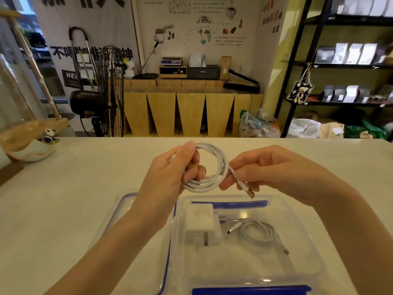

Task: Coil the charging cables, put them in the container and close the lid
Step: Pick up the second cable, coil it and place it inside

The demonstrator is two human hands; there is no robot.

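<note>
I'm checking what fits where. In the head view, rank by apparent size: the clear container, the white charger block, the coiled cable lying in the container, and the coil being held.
1. Clear container, by far the largest.
2. Held coil, white charger block and coiled cable inside look alike; the held coil is raised nearer the camera, so I won't rank them.

Clear glossy plastic container [302,237], smooth white cable [214,165] (metal-tipped), matt table [85,188]

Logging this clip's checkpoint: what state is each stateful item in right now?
White charging cable in hands: coiled, held above the container.
Left hand: gripping the coil.
Right hand: pinching the plug end.
Clear plastic container: open.
Blue-rimmed clear lid: off, lying left of the container.
Second white cable: coiled, inside.
White charger block: inside.
</note>
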